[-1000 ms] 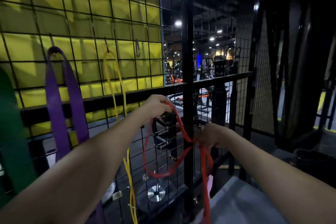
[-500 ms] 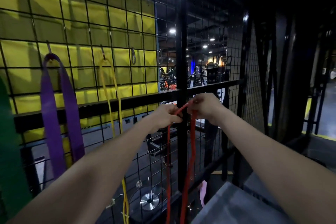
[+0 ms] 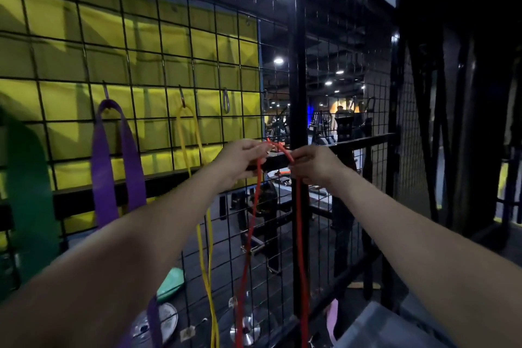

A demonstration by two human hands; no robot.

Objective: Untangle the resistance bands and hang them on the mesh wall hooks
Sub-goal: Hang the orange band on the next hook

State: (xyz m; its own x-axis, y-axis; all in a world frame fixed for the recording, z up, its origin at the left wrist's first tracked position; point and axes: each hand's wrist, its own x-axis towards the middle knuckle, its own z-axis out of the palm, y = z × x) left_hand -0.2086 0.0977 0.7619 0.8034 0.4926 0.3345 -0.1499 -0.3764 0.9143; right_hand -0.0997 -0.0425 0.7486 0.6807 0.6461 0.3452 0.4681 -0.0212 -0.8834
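A thin red resistance band (image 3: 299,220) hangs in a long loop in front of the black mesh wall (image 3: 141,45). My left hand (image 3: 240,157) and my right hand (image 3: 313,162) each pinch its top, a short arc of band between them. An empty metal hook (image 3: 225,100) sits on the mesh up and to the left of my hands. A yellow band (image 3: 197,150) hangs from a hook (image 3: 182,97), a wide purple band (image 3: 101,161) from another hook (image 3: 106,92), and a green band (image 3: 28,192) hangs at the far left.
A thick black upright post (image 3: 298,79) stands just behind my hands, with a black crossbar (image 3: 364,141) to its right. Weight plates (image 3: 162,322) lie on the floor behind the mesh. A grey box (image 3: 375,328) sits at the lower right.
My hands have risen and come together at the top of the red band. Its tangled loops have straightened into two hanging strands.
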